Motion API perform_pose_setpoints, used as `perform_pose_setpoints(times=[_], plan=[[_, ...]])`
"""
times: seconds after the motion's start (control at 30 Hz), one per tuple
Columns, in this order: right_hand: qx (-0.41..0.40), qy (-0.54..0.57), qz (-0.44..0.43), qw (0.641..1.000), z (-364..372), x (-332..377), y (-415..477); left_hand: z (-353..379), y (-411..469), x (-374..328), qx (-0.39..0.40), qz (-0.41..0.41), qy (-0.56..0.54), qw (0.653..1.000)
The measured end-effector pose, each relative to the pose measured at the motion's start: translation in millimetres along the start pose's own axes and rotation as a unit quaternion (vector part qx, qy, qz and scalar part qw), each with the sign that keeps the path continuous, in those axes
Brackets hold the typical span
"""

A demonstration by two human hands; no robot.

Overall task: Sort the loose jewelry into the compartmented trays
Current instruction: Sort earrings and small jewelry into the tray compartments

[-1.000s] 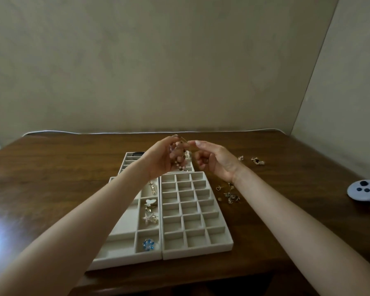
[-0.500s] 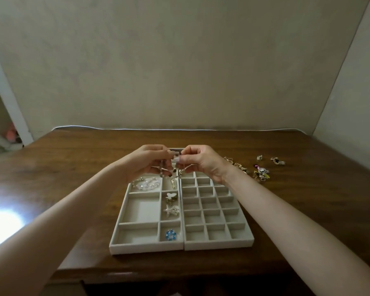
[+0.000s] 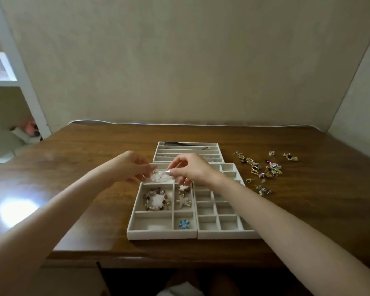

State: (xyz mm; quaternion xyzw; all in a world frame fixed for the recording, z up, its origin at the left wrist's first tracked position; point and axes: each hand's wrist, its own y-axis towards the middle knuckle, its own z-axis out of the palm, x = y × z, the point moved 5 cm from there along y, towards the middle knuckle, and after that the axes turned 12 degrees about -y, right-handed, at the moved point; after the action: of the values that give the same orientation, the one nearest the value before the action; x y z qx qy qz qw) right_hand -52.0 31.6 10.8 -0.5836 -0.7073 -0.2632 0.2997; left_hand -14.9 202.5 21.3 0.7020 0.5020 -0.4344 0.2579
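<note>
Brown wood table [image 3: 308,210] w/ glare patch [image 3: 17,210] outside the left forearm. On it: wide-cell tray [image 3: 161,235] under left hand [image 3: 128,167] & right hand [image 3: 192,167]; small-cell tray [image 3: 226,235] touching its right side, under right wrist; long-slot tray [image 3: 188,143] just beyond both hands; loose jewelry [image 3: 263,167] scattered right of right hand.

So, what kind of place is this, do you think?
Most likely a room in a home. A wooden table stands against plain walls, a white shelf with what looks like a soft toy is at left, and jewelry trays lie on it.
</note>
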Motion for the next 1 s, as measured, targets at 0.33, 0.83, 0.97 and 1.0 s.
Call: perform_pose_setpoints(times=[0.33, 0.83, 0.97, 1.0], plan=[[-0.037, -0.014, 0.013, 0.999, -32.9, -24.3, -14.6, 48.0, 26.1, -17.5, -0.013, 0.039, -0.049, 0.998], [-0.225, -0.021, 0.109, 0.968, -147.7, -129.5, -32.5, 143.1, 100.9, -83.4, -0.051, 0.210, 0.017, 0.976], [-0.282, -0.045, 0.140, 0.948, -168.5, -157.0, -27.4, 157.1, 127.7, -91.9, -0.053, 0.226, 0.056, 0.971], [-0.290, -0.057, 0.143, 0.944, -170.6, -161.5, -24.6, 159.4, 133.9, -93.6, -0.052, 0.230, 0.065, 0.970]])
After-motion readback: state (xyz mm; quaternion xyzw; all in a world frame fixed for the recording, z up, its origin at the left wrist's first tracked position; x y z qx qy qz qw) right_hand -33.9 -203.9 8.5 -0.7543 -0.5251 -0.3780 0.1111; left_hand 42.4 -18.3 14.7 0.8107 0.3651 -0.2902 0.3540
